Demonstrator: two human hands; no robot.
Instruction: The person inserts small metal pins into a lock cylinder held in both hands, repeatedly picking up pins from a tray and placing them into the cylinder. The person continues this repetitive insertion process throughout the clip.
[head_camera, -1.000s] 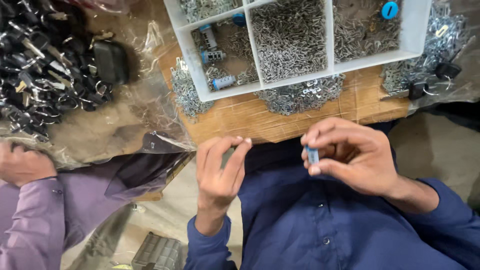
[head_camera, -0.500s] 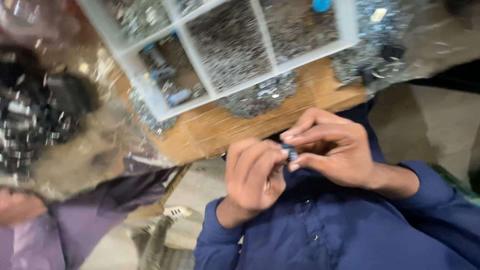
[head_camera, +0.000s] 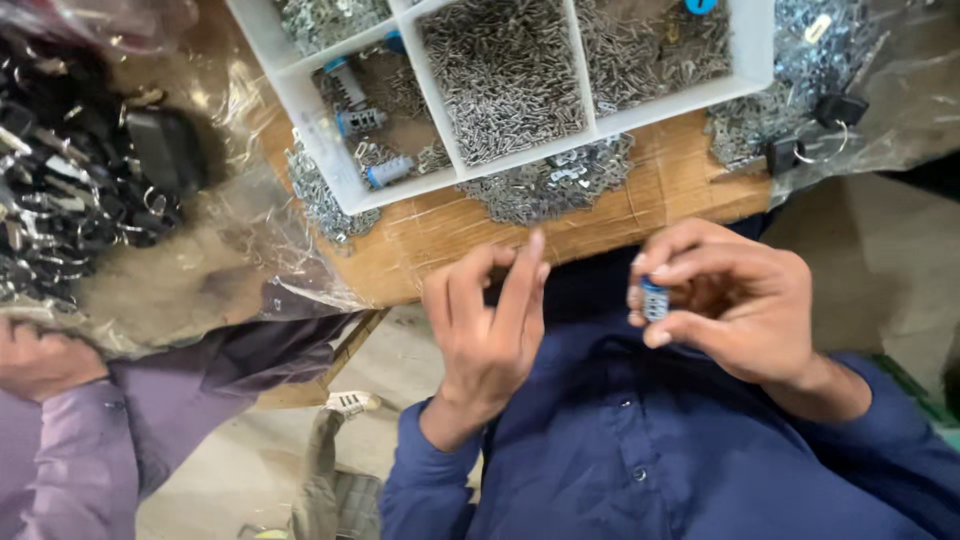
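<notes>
My right hand (head_camera: 735, 300) pinches a small blue-capped cylinder (head_camera: 654, 298) at centre right, over my lap, just off the wooden table edge (head_camera: 620, 225). My left hand (head_camera: 490, 320) is open, holding nothing. Risk: the light fingertip pinch slips and the part drops to the floor.

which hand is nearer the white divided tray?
Left. The left hand has fingertips raised just below the white divided tray; the right hand, pinching a small blue-grey part, sits lower.

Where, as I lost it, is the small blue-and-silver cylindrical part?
Head view, right side: the small blue-and-silver cylindrical part is pinched in the right hand, below the wooden table edge, apart from the left hand.
</notes>
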